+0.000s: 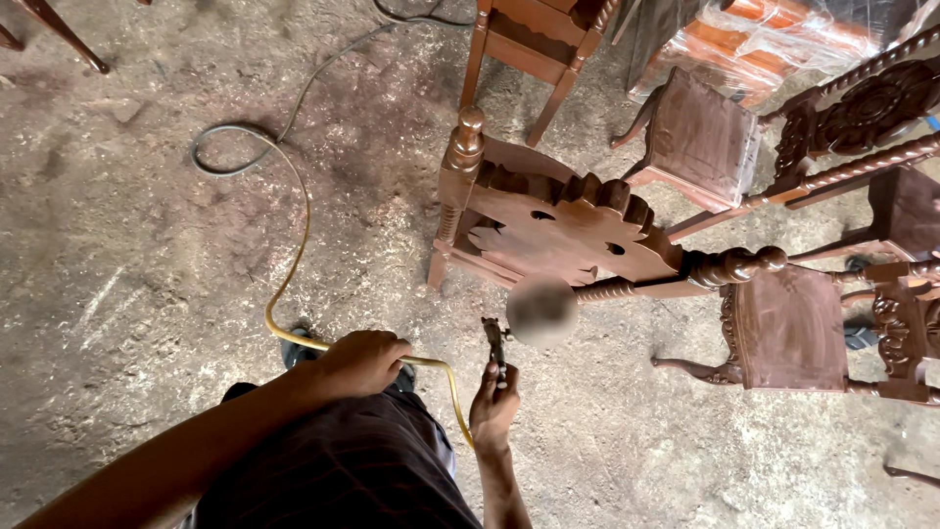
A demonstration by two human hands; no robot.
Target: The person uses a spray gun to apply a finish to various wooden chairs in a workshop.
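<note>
My left hand (360, 361) is closed around a yellow hose (294, 250) just above my dark-clothed lap. To its right, my right hand (494, 404) grips the handle of a small metal spray gun (496, 345) that points away from me. A blurred round shape (541, 312) sits at the gun's top. The hose curves down from my left hand to the base of the gun. Just beyond the gun stands a carved reddish-brown wooden chair (558, 230) with turned posts, its back toward me.
More carved chairs stand at the right (788, 328) and far right (700, 137), another at the top (534, 44). Plastic-wrapped orange pieces (774, 34) lie top right. The hose loops over the dusty concrete floor (147, 274) at the left, joining a grey section (225, 147).
</note>
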